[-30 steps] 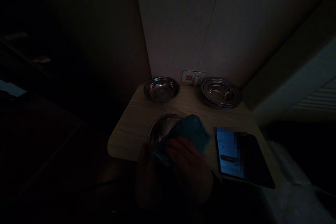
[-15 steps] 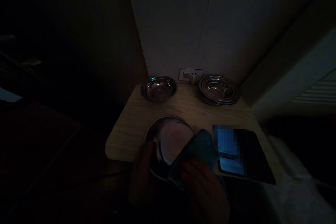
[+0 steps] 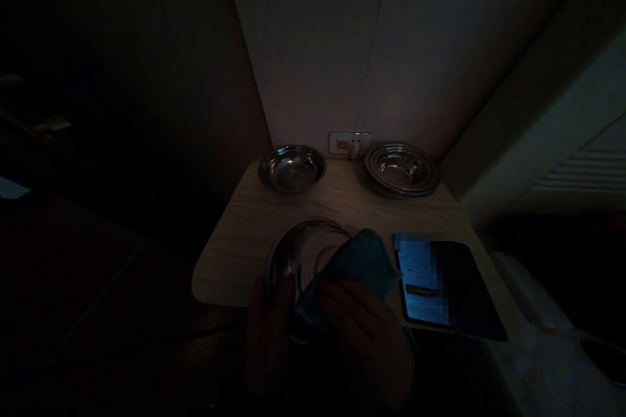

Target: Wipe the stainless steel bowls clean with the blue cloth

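In dim light, a shiny metal bowl [image 3: 283, 254] is tilted at the near edge of the wooden table, its pale round base facing up. My left hand [image 3: 268, 319] grips the bowl's left rim, fingers on one side. My right hand [image 3: 362, 326] is closed on a teal cloth [image 3: 362, 260] and presses it against the bowl's right part. The cloth hides much of the bowl's lower right side. Shadow blurs the fingertips of both hands.
Another metal bowl [image 3: 292, 171] stands at the table's back left. A stack of metal bowls [image 3: 402, 172] sits at the back right. Between them a socket [image 3: 350, 143] with a plug is on the wall. A lit phone [image 3: 423, 287] in an open dark case lies at the right of the table [image 3: 225, 254].
My right hand and the cloth have moved left across the bowl, covering more of its base. My left hand stays at the rim. The whole view has shifted slightly.
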A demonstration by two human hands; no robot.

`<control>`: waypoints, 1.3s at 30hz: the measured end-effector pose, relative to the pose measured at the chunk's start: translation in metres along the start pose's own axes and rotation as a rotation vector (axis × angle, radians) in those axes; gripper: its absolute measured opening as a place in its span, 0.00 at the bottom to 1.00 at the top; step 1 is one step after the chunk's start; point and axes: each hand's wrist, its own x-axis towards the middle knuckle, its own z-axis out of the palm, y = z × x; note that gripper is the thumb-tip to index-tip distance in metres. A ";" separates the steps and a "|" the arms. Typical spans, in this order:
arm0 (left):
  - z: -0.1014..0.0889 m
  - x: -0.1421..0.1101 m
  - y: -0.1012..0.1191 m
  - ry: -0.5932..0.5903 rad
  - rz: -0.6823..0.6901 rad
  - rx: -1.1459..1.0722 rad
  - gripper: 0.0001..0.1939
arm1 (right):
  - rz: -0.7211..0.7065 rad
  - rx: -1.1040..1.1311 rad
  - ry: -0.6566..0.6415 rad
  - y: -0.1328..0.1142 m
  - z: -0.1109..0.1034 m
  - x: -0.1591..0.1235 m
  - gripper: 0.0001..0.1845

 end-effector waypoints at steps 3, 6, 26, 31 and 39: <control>0.003 -0.003 0.001 0.086 0.110 0.088 0.16 | -0.011 -0.007 0.006 0.006 0.003 0.006 0.16; 0.001 -0.007 -0.002 0.178 0.243 0.166 0.16 | 0.015 -0.009 0.002 0.004 0.004 0.005 0.16; 0.008 -0.022 -0.003 0.192 0.278 0.205 0.12 | -0.047 0.051 0.057 -0.002 -0.004 0.014 0.17; 0.008 -0.024 -0.009 0.192 0.315 0.264 0.14 | -0.053 0.083 0.047 -0.003 -0.004 0.011 0.16; -0.013 -0.008 -0.029 0.161 0.598 0.603 0.20 | -0.052 0.101 0.046 -0.002 -0.009 0.005 0.15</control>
